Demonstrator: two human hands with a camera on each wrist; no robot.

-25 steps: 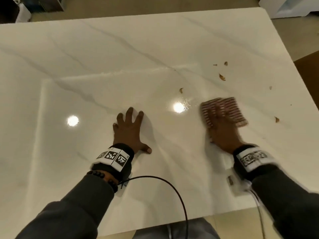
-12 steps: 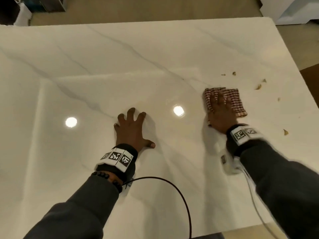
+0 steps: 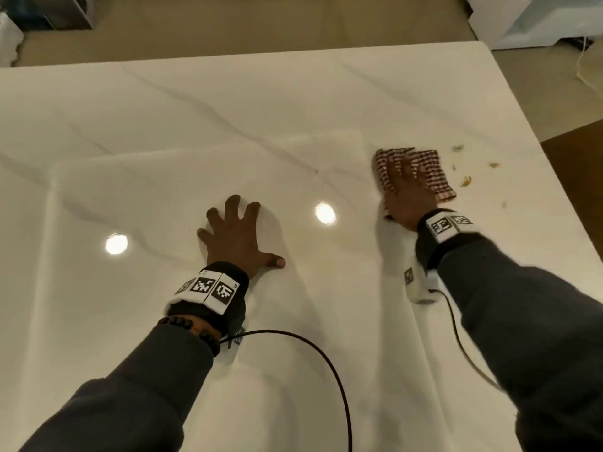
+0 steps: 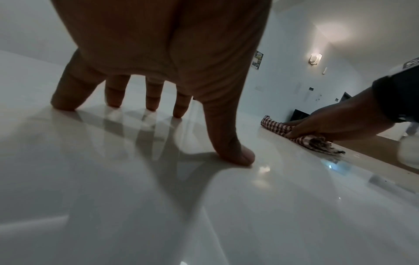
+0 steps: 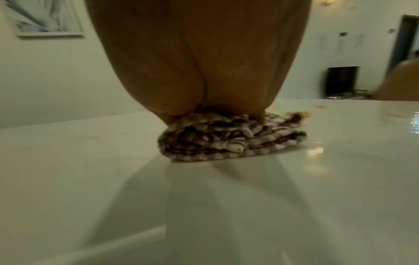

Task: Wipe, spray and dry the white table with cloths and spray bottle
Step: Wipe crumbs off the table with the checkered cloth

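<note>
A glossy white marble table (image 3: 163,132) fills the head view. My right hand (image 3: 408,187) lies flat with straight fingers on a folded red-and-white checked cloth (image 3: 434,172), pressing it to the table at the right; the cloth (image 5: 231,138) bunches under my palm in the right wrist view, and the cloth (image 4: 275,128) also shows in the left wrist view. Brown crumbs (image 3: 466,181) lie just right of the cloth. My left hand (image 3: 233,233) rests spread on the table's middle, its fingertips (image 4: 152,105) touching the surface and holding nothing. No spray bottle is in view.
The table's right edge (image 3: 535,148) runs close beside the crumbs, with brown floor beyond. A black cable (image 3: 326,360) loops from my left wrist over the near part of the table. White furniture (image 3: 522,21) stands past the far right corner.
My right hand has pushed the checked cloth away from me and rightwards toward the crumbs. The left hand has stayed planted in the same spot.
</note>
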